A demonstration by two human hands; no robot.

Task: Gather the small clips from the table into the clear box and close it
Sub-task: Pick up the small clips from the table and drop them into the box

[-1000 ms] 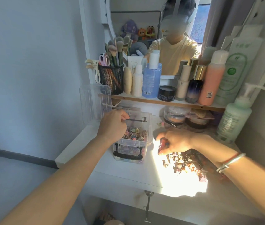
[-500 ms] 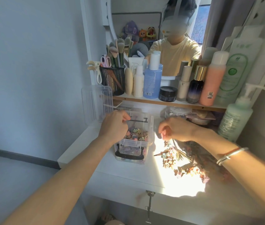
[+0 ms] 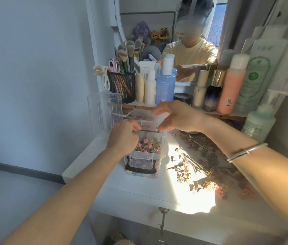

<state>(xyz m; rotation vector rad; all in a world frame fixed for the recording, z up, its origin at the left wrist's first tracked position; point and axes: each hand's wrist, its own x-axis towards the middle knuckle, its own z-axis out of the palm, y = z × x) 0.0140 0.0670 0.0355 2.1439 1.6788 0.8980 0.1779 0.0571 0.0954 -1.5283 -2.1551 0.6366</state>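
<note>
The clear box [image 3: 162, 144] stands open on the white table [image 3: 136, 184], with a black latch on its front and many small coloured clips [image 3: 148, 146] inside. My left hand [image 3: 123, 137] grips the box's left back rim. Over the box's back right corner, my right hand [image 3: 178, 117] hovers in a loose cup, thumb apart from the fingers, and I see no clip in it. A pile of loose clips [image 3: 191, 172] lies right of the box in a sunlit patch. The box's clear lid [image 3: 104, 110] stands upright at the back left.
A shelf behind the box carries a black mesh cup of brushes [image 3: 122, 85], a blue bottle [image 3: 166, 84], a peach bottle [image 3: 231, 85] and several other bottles. A green pump bottle [image 3: 259, 119] stands at the right. A mirror hangs above. The table's front edge is near me.
My right hand rose from the clip pile and moved left and back until it was over the box, its fingers loosening. My left hand stayed on the box rim.
</note>
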